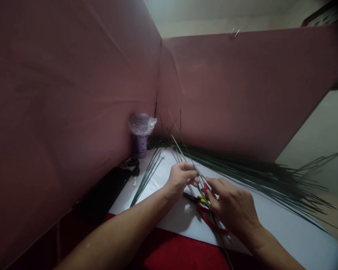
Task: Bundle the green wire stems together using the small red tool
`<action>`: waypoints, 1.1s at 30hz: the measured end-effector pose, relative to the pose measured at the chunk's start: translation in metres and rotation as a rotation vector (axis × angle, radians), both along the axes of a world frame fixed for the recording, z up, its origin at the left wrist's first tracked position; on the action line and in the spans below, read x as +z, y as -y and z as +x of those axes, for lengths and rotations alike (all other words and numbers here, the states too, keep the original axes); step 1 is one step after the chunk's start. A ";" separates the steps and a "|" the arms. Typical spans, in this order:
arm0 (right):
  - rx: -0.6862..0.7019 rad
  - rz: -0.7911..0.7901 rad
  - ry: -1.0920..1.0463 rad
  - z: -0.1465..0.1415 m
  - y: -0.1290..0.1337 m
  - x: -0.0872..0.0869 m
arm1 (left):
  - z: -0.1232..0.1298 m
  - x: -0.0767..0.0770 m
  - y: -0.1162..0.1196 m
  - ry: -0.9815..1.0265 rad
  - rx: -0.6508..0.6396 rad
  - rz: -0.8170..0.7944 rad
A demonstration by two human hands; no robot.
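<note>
Purple cup (141,146) beside pink wall (95,105)

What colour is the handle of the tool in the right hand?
Red: the tool's handle, partly covered by the right hand, shows in the head view.

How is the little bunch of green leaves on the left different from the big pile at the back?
The small bunch has a few loose strips; the large pile is thick and dense. The small bunch slants toward the near side, left of the left hand; the large pile stretches far rightward along the back. Both are long, narrow, green strips lying on the white surface.
</note>
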State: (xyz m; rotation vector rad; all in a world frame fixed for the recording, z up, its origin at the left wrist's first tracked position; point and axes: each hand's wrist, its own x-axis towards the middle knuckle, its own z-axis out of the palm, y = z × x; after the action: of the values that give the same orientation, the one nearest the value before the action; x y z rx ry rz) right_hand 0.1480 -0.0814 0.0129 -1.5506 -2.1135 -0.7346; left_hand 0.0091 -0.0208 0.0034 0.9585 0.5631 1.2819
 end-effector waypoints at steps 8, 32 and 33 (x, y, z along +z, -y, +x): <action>0.009 0.014 -0.004 -0.001 0.000 -0.001 | 0.000 0.004 0.002 0.021 -0.014 0.006; -0.008 0.024 -0.013 0.001 -0.001 -0.001 | 0.000 0.003 0.001 0.018 -0.007 -0.003; -0.005 0.028 -0.011 0.001 -0.001 -0.001 | 0.000 0.003 0.001 0.017 -0.007 -0.002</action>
State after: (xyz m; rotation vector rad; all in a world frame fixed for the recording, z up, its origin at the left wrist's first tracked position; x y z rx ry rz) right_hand 0.1489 -0.0805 0.0118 -1.5431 -2.0836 -0.7526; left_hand 0.0087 -0.0216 0.0066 0.9460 0.5478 1.2821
